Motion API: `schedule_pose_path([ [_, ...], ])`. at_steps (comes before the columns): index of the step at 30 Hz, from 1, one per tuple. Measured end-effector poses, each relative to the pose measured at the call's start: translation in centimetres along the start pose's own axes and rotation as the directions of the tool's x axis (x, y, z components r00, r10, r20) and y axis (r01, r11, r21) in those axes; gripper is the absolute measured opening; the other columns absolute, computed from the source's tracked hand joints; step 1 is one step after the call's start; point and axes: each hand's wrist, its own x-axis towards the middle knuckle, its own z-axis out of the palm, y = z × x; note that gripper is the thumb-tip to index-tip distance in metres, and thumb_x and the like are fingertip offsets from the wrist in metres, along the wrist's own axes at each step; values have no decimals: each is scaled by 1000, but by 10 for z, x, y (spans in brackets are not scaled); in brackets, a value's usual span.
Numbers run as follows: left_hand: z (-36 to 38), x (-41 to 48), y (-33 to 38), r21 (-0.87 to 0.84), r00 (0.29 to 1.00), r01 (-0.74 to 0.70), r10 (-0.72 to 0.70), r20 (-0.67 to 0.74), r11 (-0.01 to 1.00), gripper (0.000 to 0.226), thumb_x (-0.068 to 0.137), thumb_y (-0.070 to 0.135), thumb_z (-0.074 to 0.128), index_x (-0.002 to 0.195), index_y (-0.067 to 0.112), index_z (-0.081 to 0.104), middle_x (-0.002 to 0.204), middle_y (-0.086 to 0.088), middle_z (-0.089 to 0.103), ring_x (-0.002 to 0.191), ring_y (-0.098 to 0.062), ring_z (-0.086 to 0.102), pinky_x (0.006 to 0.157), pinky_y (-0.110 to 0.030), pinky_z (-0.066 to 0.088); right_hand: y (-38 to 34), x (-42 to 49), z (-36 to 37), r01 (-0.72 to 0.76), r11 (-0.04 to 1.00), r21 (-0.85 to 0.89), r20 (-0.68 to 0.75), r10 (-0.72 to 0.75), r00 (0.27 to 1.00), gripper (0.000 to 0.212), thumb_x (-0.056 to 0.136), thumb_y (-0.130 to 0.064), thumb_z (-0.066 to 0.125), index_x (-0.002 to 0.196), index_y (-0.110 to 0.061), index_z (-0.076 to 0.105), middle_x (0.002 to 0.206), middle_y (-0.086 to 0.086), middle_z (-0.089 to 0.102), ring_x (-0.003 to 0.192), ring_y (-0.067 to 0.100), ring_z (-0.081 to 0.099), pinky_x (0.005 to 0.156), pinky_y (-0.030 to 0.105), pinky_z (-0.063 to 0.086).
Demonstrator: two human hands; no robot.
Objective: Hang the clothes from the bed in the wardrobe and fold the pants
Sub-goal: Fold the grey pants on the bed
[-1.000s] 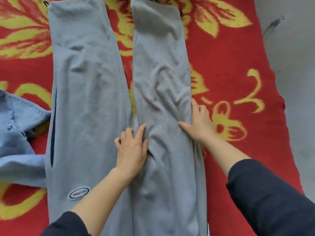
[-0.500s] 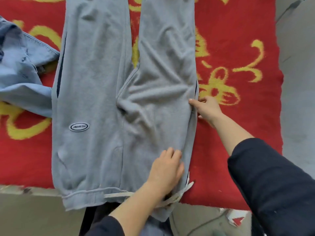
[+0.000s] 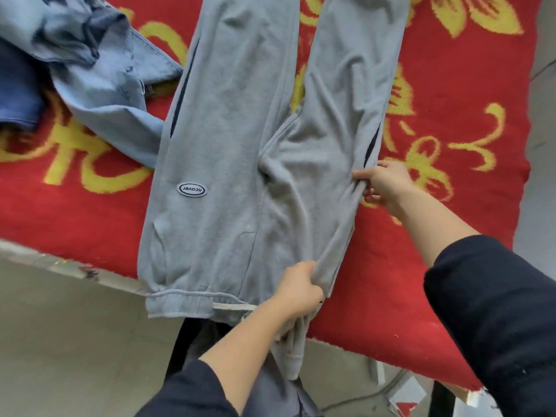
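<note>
Grey sweatpants (image 3: 228, 164) lie flat on the bed, legs pointing away from me and the waistband hanging over the near edge. An oval logo patch sits on the left hip. My left hand (image 3: 298, 288) grips the right side of the pants near the waistband, bunching the cloth. My right hand (image 3: 383, 182) pinches the same right edge higher up, beside the dark pocket slit. The cloth between both hands is lifted into a ridge.
A red blanket with yellow flowers (image 3: 451, 145) covers the bed. A light blue denim garment (image 3: 99, 82) and a dark blue piece (image 3: 15, 88) lie at the upper left. Grey floor (image 3: 75, 341) shows below the bed's edge.
My view dropped toward the waistband. My left hand went from pressing flat on the pants to gripping the right edge near the waist. My right hand closed on that edge.
</note>
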Motion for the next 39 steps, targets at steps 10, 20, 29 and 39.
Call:
schedule_pose_path([
  [10,-183,-62,-113,-662,844,-127,-270,-463,739,39,80,-15,34,94,1,67,81,-13,61,68,-20,49,64,-30,39,-124,-61,190,293,932,213,398,-357,845,43,87,-8,61,121,-29,45,74,4,57,58,12,52,50,22,42],
  [20,-188,-42,-181,-241,782,82,-212,-586,967,33,79,39,73,98,22,51,109,-8,53,104,-25,48,93,-41,43,0,-47,205,266,880,-394,-192,-361,913,52,78,-23,65,124,-8,47,124,12,49,111,30,51,94,38,44],
  [29,-225,-35,-164,-382,955,40,-147,-257,923,7,81,20,64,81,26,66,74,15,70,76,-10,64,56,-18,47,26,-45,204,11,957,-290,-121,-48,992,37,75,-11,65,111,-6,55,107,10,61,101,32,60,77,37,50],
  [39,-257,-54,-156,228,787,529,-573,228,817,9,75,11,53,83,7,55,66,-8,54,54,-22,51,52,-24,42,17,-62,153,-230,801,-553,147,366,919,17,69,6,64,75,-4,51,61,11,54,50,24,52,51,32,49],
])
